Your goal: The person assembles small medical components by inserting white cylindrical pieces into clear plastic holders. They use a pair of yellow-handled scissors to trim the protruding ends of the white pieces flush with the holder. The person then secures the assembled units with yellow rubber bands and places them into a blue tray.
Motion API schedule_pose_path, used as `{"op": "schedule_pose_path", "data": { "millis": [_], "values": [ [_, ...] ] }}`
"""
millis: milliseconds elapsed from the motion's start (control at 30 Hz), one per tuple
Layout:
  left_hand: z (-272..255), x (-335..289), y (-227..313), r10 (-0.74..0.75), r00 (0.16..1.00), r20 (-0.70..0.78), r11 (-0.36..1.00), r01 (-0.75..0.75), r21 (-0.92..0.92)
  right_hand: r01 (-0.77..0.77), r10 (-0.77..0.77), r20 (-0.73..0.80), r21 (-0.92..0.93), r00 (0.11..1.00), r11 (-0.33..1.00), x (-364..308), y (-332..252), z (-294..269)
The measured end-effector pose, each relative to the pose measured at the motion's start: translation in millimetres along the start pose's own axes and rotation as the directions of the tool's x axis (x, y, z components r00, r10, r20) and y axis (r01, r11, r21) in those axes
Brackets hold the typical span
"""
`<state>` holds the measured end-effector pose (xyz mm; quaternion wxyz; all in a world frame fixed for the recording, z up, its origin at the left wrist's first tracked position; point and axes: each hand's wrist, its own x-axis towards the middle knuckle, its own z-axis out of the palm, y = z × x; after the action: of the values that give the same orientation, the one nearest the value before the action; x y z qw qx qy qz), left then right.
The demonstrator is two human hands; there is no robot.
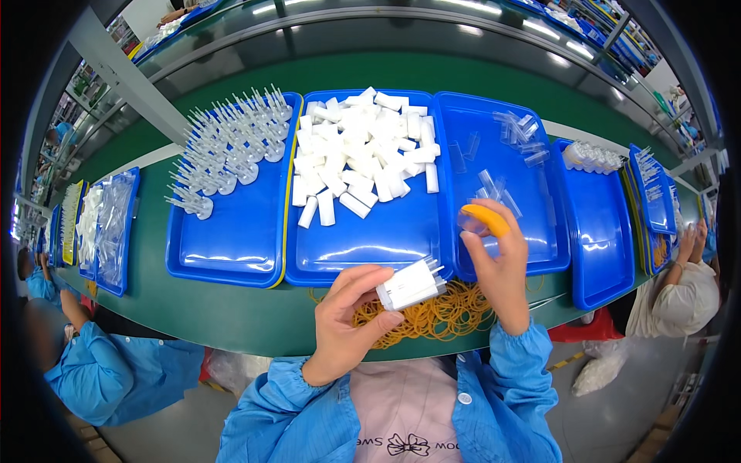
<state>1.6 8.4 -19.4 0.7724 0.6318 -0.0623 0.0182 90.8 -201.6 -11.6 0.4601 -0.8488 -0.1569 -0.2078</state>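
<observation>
My left hand [351, 315] grips a white block [413, 284] with clear plastic along its sides, between thumb and fingers. It is held above the near edge of the middle blue tray [355, 266]. To its right is my right hand [498, 258], with an orange finger cot [488, 219] on one finger. Its fingertips are pinched around what looks like a small clear plastic piece [467, 221], partly hidden. Beyond that hand, loose clear plastic strips [498, 189] lie in the right blue tray [532, 251]. Many white blocks [363, 150] are heaped in the middle tray.
Clear stemmed parts [231, 147] stand in the left blue tray [224, 247]. Yellow rubber bands [432, 316] are piled on the green table [270, 316] below my hands. At far right, another blue tray [602, 262] holds white parts [593, 157]. Co-workers [116, 370] sit on either side.
</observation>
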Motion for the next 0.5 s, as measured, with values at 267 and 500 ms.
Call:
{"op": "schedule_pose_path", "data": {
  "millis": [267, 500],
  "values": [
    [-3, -2, 0, 0.086, 0.995, 0.043, 0.966, -0.094, 0.24, -0.502, 0.352, 0.364, 0.521, 0.862, 0.69, -15, -45, -54],
    [3, -2, 11, 0.165, 0.985, 0.058, 0.916, -0.175, 0.361, -0.355, 0.252, 0.262, 0.509, 0.932, 0.784, -16, -46, -45]
  ]
}}
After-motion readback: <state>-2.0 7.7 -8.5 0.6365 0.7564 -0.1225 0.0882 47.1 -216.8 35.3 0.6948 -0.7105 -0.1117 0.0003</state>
